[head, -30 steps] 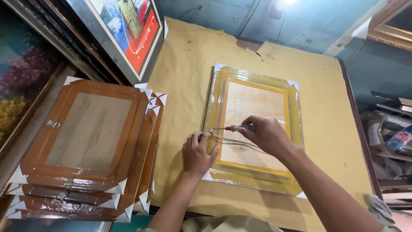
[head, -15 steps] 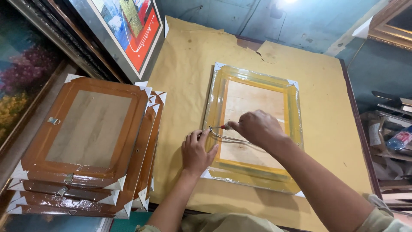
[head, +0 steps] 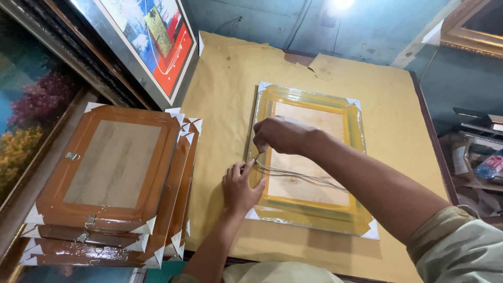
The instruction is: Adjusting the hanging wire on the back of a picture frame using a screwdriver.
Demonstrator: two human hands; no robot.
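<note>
A yellow picture frame (head: 356,131) wrapped in clear plastic lies face down on brown paper, its plywood back (head: 309,188) showing. Thin hanging wire (head: 298,175) runs across the back from the left rail. My left hand (head: 240,187) rests on the frame's left rail, fingertips pinning the wire's end there. My right hand (head: 283,135) hovers just above it, fist closed on a small tool whose thin metal tip (head: 257,157) points down at the same spot. The tool's handle is hidden in my fist.
A stack of brown octagonal frames (head: 112,178) with white corner guards lies at the left. Framed paintings (head: 152,36) lean along the left and back. The brown paper (head: 387,105) covers the table; its front edge is near my body. Clutter sits at the right (head: 487,167).
My right hand has moved left from the frame's middle to its left rail, turning the tool down over the wire end. My left hand has stayed put.
</note>
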